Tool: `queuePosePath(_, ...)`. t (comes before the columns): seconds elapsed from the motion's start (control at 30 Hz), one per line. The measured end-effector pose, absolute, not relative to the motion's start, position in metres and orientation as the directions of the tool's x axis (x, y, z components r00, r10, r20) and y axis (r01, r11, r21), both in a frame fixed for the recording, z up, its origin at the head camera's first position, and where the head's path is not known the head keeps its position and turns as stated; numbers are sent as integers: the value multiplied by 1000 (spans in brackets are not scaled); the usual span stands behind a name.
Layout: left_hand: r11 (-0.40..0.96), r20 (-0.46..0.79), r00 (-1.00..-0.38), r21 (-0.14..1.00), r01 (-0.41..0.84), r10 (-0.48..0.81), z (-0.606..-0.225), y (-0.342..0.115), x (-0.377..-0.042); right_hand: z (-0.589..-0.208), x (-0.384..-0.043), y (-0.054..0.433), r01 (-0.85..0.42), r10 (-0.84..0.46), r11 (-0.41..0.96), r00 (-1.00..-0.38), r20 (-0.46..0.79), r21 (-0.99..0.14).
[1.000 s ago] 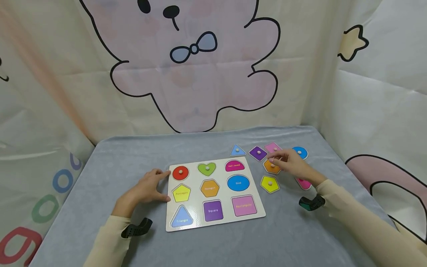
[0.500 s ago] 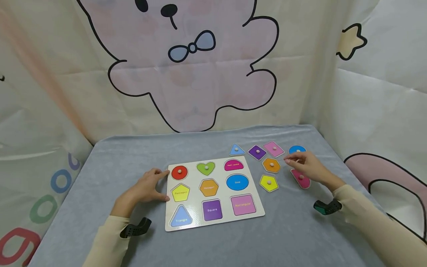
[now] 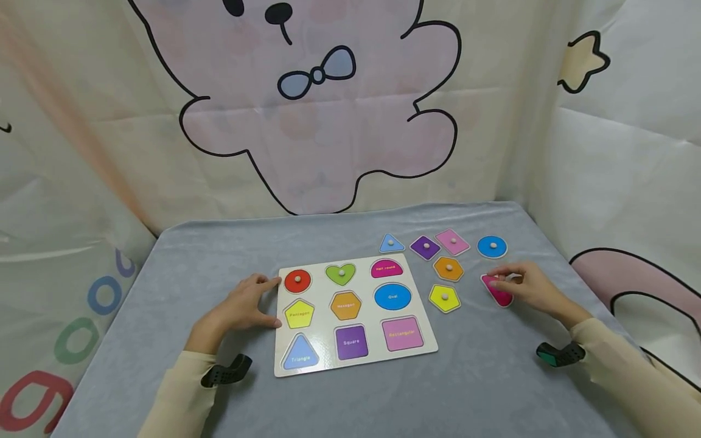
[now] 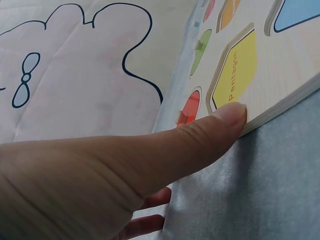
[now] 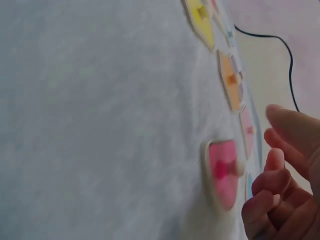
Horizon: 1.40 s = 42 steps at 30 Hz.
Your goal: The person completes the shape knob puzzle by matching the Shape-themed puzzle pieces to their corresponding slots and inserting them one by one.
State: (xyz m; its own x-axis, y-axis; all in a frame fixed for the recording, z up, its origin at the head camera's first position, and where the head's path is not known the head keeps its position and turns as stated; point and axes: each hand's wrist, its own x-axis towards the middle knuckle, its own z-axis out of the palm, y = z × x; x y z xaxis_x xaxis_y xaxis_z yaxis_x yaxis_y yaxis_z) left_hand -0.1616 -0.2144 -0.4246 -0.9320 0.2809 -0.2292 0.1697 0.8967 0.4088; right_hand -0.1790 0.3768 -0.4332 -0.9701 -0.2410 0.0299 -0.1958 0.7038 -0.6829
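Observation:
A white wooden shape-puzzle board [image 3: 322,358] lies on the table. My left hand [image 3: 237,313] touches its left edge, thumb and index finger spread apart; in the left wrist view the thumb [image 4: 210,132] rests at the rim beside the yellow pentagon recess [image 4: 240,67]. A red circle [image 3: 297,280] and a green heart [image 3: 341,274] with knobs sit in the board. My right hand [image 3: 528,289] hovers over the pink half-round piece [image 3: 499,294], fingers loosely bent. The right wrist view shows this half-round's knob [image 5: 240,167] apart from the fingers.
Beyond and beside the board lie loose knobbed pieces: a blue triangle [image 3: 391,244], purple square [image 3: 425,248], pink rectangle [image 3: 453,243], blue oval [image 3: 491,247], orange hexagon [image 3: 448,269] and yellow pentagon [image 3: 445,298]. A grey cloth [image 3: 383,401] covers the table; printed curtains stand behind.
My right hand has moved from above the orange hexagon rightward and toward me, past the blue oval, to the pink half-round. The left hand has stayed at the board's edge.

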Motion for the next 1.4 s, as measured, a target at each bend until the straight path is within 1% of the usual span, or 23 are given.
queuePosePath(0.1, 898, -230, -933, 409, 165, 277, -426, -214, -161, -437, -176, 383, -226, -265, 698, -963, 48, -679)
queuePosePath(0.3, 900, -220, -936, 403, 169, 274, -428, -214, -161, -447, -172, 389, -263, -267, 684, -958, 103, -680)
queuePosePath(0.57, 902, -237, -934, 404, 155, 267, -429, -214, -160, -456, -168, 392, -257, -265, 674, -959, 98, -693)
queuePosePath(0.67, 901, -234, -936, 406, 154, 265, -429, -213, -161, -455, -168, 392, -237, -243, 675, -966, 92, -699)
queuePosePath(0.93, 900, -228, -936, 406, 160, 270, -426, -211, -162, -451, -168, 389, -124, -152, 736, -988, 17, -665)
queuePosePath(1.1, 901, -231, -935, 402, 161, 270, -426, -210, -163, -451, -168, 389, -65, -113, 750, -993, -30, -658)
queuePosePath(1.4, 901, -229, -936, 404, 159, 268, -424, -213, -163, -446, -174, 384, -78, -127, 758, -992, -28, -647)
